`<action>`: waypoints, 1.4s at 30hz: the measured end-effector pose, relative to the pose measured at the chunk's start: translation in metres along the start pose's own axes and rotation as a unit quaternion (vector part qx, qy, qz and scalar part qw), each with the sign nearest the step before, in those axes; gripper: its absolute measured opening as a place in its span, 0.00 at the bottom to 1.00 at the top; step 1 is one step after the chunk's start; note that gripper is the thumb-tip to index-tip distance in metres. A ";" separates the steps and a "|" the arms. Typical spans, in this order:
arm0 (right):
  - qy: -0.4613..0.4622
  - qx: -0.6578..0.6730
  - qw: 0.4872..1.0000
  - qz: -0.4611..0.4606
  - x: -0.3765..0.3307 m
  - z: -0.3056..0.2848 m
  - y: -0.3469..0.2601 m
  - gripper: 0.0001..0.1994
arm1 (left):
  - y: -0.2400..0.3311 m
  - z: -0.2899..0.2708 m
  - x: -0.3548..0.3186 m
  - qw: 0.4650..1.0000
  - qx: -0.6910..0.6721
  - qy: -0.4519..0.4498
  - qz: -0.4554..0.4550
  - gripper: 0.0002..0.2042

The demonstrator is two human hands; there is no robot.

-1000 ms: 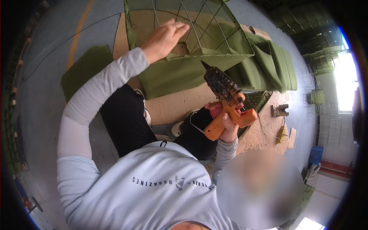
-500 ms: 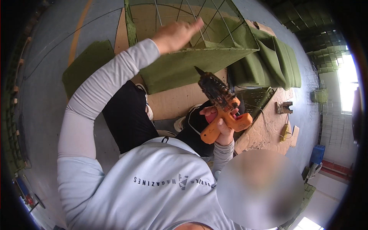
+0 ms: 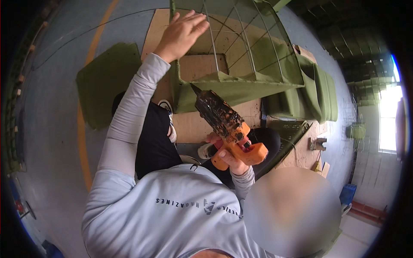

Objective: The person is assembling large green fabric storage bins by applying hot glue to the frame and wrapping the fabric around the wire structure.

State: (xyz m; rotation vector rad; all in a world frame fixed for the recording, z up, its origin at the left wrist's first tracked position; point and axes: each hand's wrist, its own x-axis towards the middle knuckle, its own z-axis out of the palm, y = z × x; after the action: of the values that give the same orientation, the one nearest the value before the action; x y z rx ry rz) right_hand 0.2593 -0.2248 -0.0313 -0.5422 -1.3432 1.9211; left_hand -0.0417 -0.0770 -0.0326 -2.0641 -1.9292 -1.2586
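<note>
My right hand point(image 3: 230, 160) grips the orange handle of a glue gun point(image 3: 234, 135) in front of my lap. Dark, crusted residue covers its front part. Its pointed nozzle is tilted up and left, close to the near panel of a green fabric-covered wire frame point(image 3: 232, 92); whether they touch I cannot tell. Bare metal rods cross the open top of this frame. My left hand point(image 3: 181, 36) is raised at the frame's left edge, fingers stretched out and holding nothing. Any contact between these fingers and the frame is unclear.
A loose green fabric piece point(image 3: 107, 86) lies on the floor at left. Folded green fabric point(image 3: 320, 92) is heaped to the right. Cardboard point(image 3: 193, 129) lies under the frame. A small metal stand point(image 3: 318, 144) and a blue bin point(image 3: 348, 193) are farther right.
My left hand has moved from over the frame's near edge to its left edge, fingers spreading. The glue gun has shifted left in view. The whole view has also shifted.
</note>
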 end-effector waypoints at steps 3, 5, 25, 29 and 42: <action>-0.001 -0.026 0.999 0.019 -0.001 0.001 0.001 0.15 | 0.003 -0.006 -0.006 0.999 0.015 -0.036 -0.021 0.26; 0.012 -0.032 0.999 0.014 0.000 0.007 0.003 0.16 | 0.002 -0.001 -0.007 1.000 -0.011 0.028 -0.001 0.28; 0.044 -0.103 0.993 0.040 -0.004 0.013 0.011 0.13 | 0.007 -0.001 -0.009 1.000 -0.006 0.004 -0.012 0.23; 0.037 -0.125 0.991 0.019 0.006 0.019 0.007 0.09 | 0.014 -0.035 0.000 0.995 -0.092 0.033 -0.029 0.19; 0.198 0.008 0.963 -0.181 0.011 -0.031 -0.022 0.23 | 0.186 0.013 -0.131 0.902 -0.365 -0.232 0.003 0.34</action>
State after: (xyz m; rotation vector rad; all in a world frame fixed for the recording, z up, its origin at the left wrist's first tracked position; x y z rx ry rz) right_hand 0.2806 -0.1927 -0.0212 -0.5892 -1.0787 1.4360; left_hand 0.1377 -0.2174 -0.0279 -2.9536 -1.7427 -1.8344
